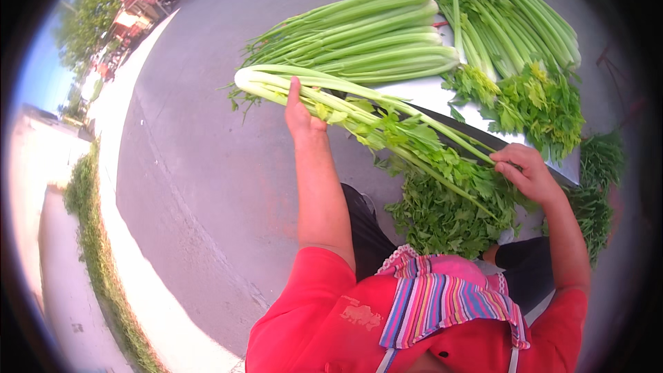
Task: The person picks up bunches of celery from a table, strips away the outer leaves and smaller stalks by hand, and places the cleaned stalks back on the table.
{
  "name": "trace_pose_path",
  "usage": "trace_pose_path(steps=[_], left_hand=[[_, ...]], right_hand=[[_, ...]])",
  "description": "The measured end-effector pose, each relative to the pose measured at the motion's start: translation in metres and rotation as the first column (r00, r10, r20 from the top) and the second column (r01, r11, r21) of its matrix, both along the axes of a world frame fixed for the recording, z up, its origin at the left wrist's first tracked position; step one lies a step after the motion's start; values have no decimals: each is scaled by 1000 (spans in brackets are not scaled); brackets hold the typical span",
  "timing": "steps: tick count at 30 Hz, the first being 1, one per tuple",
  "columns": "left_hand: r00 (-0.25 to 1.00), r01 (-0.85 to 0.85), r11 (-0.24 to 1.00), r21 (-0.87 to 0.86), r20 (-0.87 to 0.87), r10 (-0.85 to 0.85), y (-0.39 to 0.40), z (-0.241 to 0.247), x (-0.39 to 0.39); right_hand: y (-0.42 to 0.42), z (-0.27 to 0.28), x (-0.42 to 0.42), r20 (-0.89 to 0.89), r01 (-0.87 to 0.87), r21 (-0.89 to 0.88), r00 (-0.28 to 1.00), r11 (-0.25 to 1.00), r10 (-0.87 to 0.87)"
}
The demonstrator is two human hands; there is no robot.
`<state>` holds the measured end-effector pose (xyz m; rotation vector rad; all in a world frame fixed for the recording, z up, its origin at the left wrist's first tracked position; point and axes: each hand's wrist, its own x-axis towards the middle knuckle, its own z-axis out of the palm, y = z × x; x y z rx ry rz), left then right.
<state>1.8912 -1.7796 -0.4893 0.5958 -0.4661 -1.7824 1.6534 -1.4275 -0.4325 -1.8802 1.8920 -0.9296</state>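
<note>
A bunch of celery lies slantwise across my view, its pale root end at the left and its leaves towards the right. My left hand grips it near the root end, thumb on top. With thumb and fingers, my right hand pinches the far end of one celery stalk that stands apart from the leafy part. Just beyond, several trimmed celery bunches lie side by side on a metal-looking tabletop, pale bases to the right.
More leafy celery is heaped at the table's far right. Cut celery leaves lie on the ground between my legs. Another green pile is beside the table on the right. Pavement spreads left towards a grass strip.
</note>
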Motion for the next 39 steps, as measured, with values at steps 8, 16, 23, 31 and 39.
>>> trace_pose_path(steps=[8, 16, 23, 31, 39], left_hand=[[1000, 1, 998, -59, -19, -3, 6, -2, -6], [1000, -25, 999, -21, 7, 25, 6, 1, -8], [992, -126, 990, -59, 21, 127, 1, 2, 6], [1000, -20, 1000, -4, 22, 20, 10, 7, -10], [994, -112, 993, -32, -10, 111, 1, 1, -1]], right_hand=[[-14, -19, 11, -343, 6, 138, 938, 990, 42], [3, -61, 2, 450, 159, 217, 859, 963, -244], [35, -62, -9, 592, 362, 200, 696, 911, -406], [-11, -58, 14, 13, 269, 405, 954, 874, -300], [53, -64, -2, 143, 321, 55, 935, 945, -326]])
